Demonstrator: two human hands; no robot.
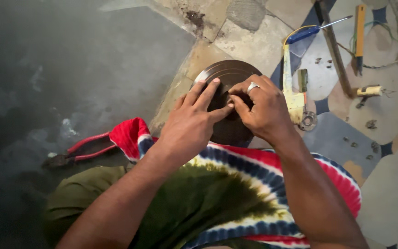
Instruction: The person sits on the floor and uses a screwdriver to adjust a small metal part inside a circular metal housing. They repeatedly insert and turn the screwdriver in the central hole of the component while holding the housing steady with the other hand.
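Disc [230,74], dark brown, round and ridged with concentric rings, sits on the floor [254,46] just beyond the person's lap, and both hands rest on its face. Far to the left of the disc, red-handled pliers [77,150] lie on the dark grey part of the floor, their jaws pointing left, beside a red fold of the tie-dyed cloth [236,184] that covers the lap just below the disc. The left hand [192,122] lies loosely spread on the disc's left half, fingers extended and flat, with the index tip reaching toward the centre; it presses rather than grips. The right hand [259,108], wearing a silver ring [253,86], is curled over the disc's right half, its thumb and fingertips pinched together at the centre, touching the left index tip; whatever they pinch is too small to tell. Just right of the disc a yellow tool [293,94] lies lengthwise with a small round metal part [308,121] at its near end. Above that, a blue-handled screwdriver [316,28] lies slanted. Farther right of the disc, small screws [353,144] lie scattered on the patterned floor.
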